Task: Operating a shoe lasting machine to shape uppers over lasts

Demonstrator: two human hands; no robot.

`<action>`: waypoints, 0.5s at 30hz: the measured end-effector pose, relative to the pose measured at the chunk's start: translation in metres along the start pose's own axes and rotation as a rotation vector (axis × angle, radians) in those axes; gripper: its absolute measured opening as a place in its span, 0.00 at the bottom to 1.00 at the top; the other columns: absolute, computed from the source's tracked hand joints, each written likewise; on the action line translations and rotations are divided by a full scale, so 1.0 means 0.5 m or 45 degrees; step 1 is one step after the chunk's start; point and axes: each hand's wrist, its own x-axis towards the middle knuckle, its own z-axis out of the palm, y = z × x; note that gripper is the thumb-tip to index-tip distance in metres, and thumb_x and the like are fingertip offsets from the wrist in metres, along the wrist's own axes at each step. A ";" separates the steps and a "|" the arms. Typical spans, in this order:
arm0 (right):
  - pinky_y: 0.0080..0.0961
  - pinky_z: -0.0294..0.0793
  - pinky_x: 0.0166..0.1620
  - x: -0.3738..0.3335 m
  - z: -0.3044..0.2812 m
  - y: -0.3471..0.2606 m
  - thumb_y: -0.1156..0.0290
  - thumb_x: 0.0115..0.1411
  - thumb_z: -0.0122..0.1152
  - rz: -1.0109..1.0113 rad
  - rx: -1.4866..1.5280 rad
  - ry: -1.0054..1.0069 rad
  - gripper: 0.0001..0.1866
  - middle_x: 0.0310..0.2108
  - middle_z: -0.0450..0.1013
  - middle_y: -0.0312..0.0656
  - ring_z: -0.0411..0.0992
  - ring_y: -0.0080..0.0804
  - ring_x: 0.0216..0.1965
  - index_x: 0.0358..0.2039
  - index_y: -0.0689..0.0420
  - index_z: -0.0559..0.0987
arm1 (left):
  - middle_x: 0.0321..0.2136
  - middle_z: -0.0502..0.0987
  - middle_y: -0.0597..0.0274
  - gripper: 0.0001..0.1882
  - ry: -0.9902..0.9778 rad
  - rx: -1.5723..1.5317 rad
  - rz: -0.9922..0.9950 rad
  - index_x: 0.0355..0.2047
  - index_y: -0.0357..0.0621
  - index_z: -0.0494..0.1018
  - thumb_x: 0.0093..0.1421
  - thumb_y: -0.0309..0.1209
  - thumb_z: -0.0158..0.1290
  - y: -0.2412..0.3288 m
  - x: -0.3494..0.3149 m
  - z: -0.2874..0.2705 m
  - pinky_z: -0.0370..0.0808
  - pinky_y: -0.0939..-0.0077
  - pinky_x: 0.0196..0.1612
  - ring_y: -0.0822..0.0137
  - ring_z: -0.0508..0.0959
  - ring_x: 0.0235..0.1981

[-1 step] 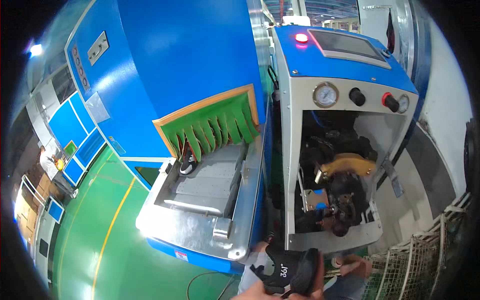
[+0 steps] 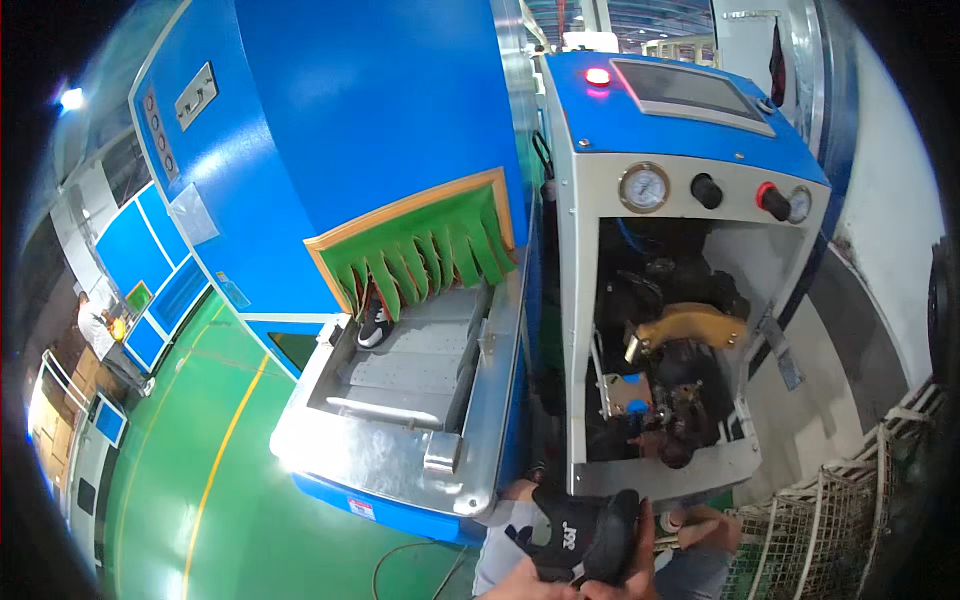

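Observation:
At the lower edge of the head view I hold a black shoe (image 2: 575, 535) with white printing on its side. My left hand (image 2: 525, 582) grips it from below at the near side. My right hand (image 2: 640, 560) wraps round its rounded right end, with a finger stretched up along the outside. The shoe's underside is hidden. Just beyond it stands a white and blue machine (image 2: 590, 170) with an open front, which shows a curved yellow part (image 2: 690, 327) and dark metal parts inside.
To the left a conveyor (image 2: 415, 350) carries a black and white shoe (image 2: 375, 327) under green strip curtains (image 2: 420, 260) of a blue machine (image 2: 380, 100). A wire basket (image 2: 820, 530) stands at right. A cable (image 2: 400, 555) lies on the green floor. Far left stands a person (image 2: 100, 330).
The shoe has turned slightly in my hands. My right hand has shifted up along its right end. The machines sit a little further left in the picture.

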 end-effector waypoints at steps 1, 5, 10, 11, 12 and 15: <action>0.38 0.64 0.64 -0.001 0.005 -0.046 0.65 0.59 0.70 -0.062 -0.037 0.048 0.50 0.65 0.63 0.53 0.65 0.42 0.64 0.73 0.59 0.49 | 0.30 0.79 0.65 0.18 -0.067 -0.054 -0.608 0.48 0.40 0.73 0.60 0.31 0.61 -0.097 -0.042 -0.056 0.73 0.80 0.28 0.74 0.78 0.26; 0.40 0.60 0.67 -0.063 -0.032 -0.075 0.64 0.54 0.73 0.017 -0.394 0.314 0.53 0.69 0.56 0.56 0.60 0.47 0.67 0.72 0.66 0.50 | 0.35 0.80 0.57 0.20 0.387 -0.005 -0.161 0.52 0.30 0.70 0.66 0.33 0.51 -0.095 0.016 0.104 0.75 0.62 0.43 0.60 0.78 0.36; 0.42 0.62 0.66 -0.126 -0.128 -0.084 0.59 0.46 0.77 -0.018 -1.290 0.389 0.57 0.64 0.64 0.61 0.66 0.52 0.64 0.69 0.71 0.56 | 0.27 0.74 0.39 0.12 -0.114 1.259 0.111 0.27 0.35 0.70 0.64 0.32 0.51 -0.106 0.032 0.101 0.72 0.52 0.30 0.34 0.74 0.29; 0.39 0.63 0.66 -0.107 -0.130 -0.098 0.63 0.44 0.75 0.119 -0.733 0.497 0.56 0.64 0.65 0.56 0.67 0.46 0.62 0.70 0.69 0.57 | 0.25 0.73 0.41 0.11 -0.242 1.291 0.221 0.27 0.35 0.70 0.64 0.31 0.51 -0.116 0.031 0.091 0.71 0.50 0.29 0.35 0.74 0.28; 0.35 0.64 0.65 -0.089 -0.136 -0.107 0.67 0.42 0.74 0.229 -0.169 0.582 0.55 0.64 0.66 0.50 0.68 0.40 0.61 0.71 0.66 0.58 | 0.24 0.72 0.42 0.11 -0.356 1.313 0.333 0.27 0.35 0.71 0.64 0.30 0.51 -0.097 0.037 0.102 0.70 0.49 0.28 0.37 0.74 0.27; 0.27 0.66 0.63 -0.083 -0.205 -0.111 0.74 0.42 0.60 0.232 0.146 0.615 0.49 0.61 0.69 0.43 0.70 0.33 0.58 0.70 0.62 0.62 | 0.24 0.73 0.48 0.10 -0.222 1.020 0.608 0.26 0.37 0.71 0.62 0.29 0.52 -0.073 0.048 0.148 0.75 0.56 0.30 0.42 0.75 0.24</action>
